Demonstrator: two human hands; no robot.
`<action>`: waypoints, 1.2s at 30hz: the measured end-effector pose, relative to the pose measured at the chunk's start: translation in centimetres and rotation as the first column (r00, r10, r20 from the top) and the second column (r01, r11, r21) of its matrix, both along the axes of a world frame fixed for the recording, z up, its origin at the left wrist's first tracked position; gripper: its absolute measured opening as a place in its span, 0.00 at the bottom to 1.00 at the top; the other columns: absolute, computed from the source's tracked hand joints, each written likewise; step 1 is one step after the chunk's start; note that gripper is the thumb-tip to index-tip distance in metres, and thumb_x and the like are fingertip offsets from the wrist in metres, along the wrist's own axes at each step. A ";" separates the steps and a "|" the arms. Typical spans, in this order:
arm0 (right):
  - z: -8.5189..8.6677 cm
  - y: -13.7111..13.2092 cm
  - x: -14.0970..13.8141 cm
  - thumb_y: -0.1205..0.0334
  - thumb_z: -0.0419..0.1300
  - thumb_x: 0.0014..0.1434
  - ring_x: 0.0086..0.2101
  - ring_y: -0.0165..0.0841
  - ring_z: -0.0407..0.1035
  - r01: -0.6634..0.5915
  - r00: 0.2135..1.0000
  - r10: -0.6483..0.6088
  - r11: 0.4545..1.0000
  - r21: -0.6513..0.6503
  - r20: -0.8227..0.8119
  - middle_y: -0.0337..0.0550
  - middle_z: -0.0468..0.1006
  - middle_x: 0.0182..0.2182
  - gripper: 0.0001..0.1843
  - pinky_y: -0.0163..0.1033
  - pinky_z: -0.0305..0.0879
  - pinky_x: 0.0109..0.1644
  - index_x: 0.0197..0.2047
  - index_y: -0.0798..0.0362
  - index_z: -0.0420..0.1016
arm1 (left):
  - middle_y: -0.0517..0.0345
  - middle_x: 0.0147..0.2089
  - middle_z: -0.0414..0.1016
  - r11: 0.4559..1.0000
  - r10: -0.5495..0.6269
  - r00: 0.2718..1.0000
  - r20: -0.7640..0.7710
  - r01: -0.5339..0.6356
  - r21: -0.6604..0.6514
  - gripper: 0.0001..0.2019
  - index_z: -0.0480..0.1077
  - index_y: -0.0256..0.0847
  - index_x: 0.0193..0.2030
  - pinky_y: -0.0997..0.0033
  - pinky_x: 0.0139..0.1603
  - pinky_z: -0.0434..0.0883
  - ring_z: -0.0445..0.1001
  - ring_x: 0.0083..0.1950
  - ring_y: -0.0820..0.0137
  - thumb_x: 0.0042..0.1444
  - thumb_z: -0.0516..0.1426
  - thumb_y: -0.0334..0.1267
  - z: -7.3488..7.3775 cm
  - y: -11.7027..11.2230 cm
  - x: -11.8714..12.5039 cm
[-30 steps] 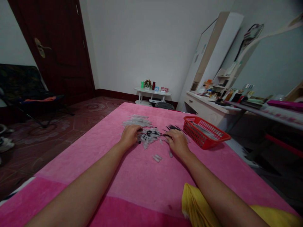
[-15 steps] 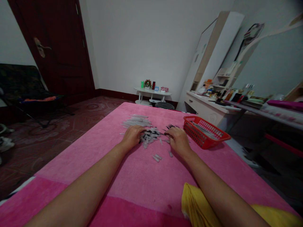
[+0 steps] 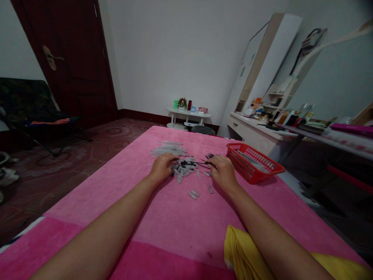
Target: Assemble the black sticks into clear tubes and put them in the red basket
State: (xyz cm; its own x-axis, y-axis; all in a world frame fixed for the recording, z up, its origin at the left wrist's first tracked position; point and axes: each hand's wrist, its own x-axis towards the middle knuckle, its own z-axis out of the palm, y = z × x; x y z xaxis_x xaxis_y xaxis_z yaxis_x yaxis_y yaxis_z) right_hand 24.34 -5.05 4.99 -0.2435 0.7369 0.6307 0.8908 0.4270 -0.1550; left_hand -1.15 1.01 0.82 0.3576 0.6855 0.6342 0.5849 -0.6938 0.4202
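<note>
My right hand (image 3: pixel 223 169) is closed in a pinch on thin dark sticks, which look like pen refills (image 3: pixel 201 162); they point left over a heap of small clear and black pieces. The pieces look like pen caps (image 3: pixel 184 170). At the heap's left edge rests my left hand (image 3: pixel 163 166), fingers curled and pressed together; what they hold, if anything, is hidden. Behind it lies a stack of clear tubes like pen barrels (image 3: pixel 169 148). More dark tips (image 3: pixel 209 156) show just beyond my right hand. A few loose caps (image 3: pixel 193 194) lie nearer to me.
A red plastic basket (image 3: pixel 253 181) with long clear sticks in it stands right of my right hand. A pink cloth (image 3: pixel 163 225) covers the table. Yellow fabric (image 3: pixel 241 249) lies under my right forearm. A cluttered dressing table (image 3: pixel 256 128) stands beyond on the right.
My right hand has drawn slightly right and toward me, and the thin dark sticks now stretch out longer from its fingers. My left hand has barely moved.
</note>
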 end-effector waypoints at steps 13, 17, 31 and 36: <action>0.0 -0.4 -0.8 0.72 0.57 0.55 0.39 0.37 0.67 -0.043 0.996 0.045 0.999 -0.016 0.079 0.45 0.77 0.33 0.11 0.40 0.56 0.42 0.37 0.53 0.79 | 0.51 0.37 0.77 0.997 -0.045 0.995 -0.092 0.051 0.064 0.12 0.76 0.40 0.41 0.67 0.42 0.68 0.73 0.41 0.65 0.55 0.54 0.27 0.5 -1.0 0.9; 0.2 -0.7 -1.8 0.69 0.57 0.56 0.39 0.38 0.67 -0.098 0.995 0.098 0.995 0.002 0.017 0.45 0.77 0.34 0.09 0.41 0.58 0.44 0.38 0.52 0.78 | 0.51 0.38 0.77 0.995 -0.092 0.994 -0.062 0.094 0.043 0.12 0.76 0.40 0.41 0.66 0.44 0.68 0.74 0.41 0.64 0.53 0.55 0.27 0.2 -1.2 1.6; -1.9 0.5 -4.1 0.69 0.58 0.54 0.35 0.34 0.69 -0.189 0.960 0.152 0.971 -0.145 -0.236 0.43 0.76 0.32 0.08 0.37 0.63 0.40 0.34 0.53 0.78 | 0.53 0.36 0.78 0.973 0.204 0.419 0.885 0.017 -0.232 0.14 0.74 0.35 0.40 0.69 0.43 0.71 0.75 0.37 0.70 0.47 0.58 0.37 -0.4 2.2 -1.4; -0.9 -0.1 -9.2 0.67 0.59 0.56 0.39 0.34 0.69 -0.201 0.970 0.227 0.953 -0.228 0.092 0.43 0.76 0.36 0.09 0.37 0.60 0.43 0.39 0.50 0.79 | 0.52 0.37 0.78 0.968 0.224 0.383 0.896 0.023 -0.251 0.15 0.74 0.34 0.41 0.70 0.42 0.70 0.75 0.37 0.71 0.47 0.59 0.38 -1.0 2.6 -1.8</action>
